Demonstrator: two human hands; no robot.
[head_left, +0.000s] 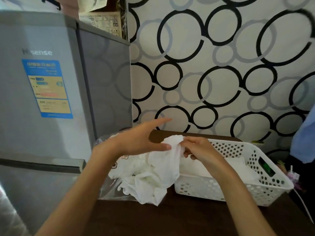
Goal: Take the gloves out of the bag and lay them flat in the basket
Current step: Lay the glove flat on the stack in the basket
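A heap of thin white gloves [150, 178] spills from a clear plastic bag [109, 188] on the dark wooden table, just left of a white perforated basket [265, 189]. One white glove [170, 155] is lifted above the heap; my right hand [197, 149] pinches its upper edge beside the basket's near left corner. My left hand [141, 138] hovers over the bag with fingers stretched out straight, its thumb touching the lifted glove. White gloves [221, 167] lie flat inside the basket.
A grey fridge [51, 99] stands close on the left, against the table's left edge. A wall with black and grey rings rises behind the table [170, 217]. Blue cloth [305, 142] hangs at the right edge, with small items below it beside the basket.
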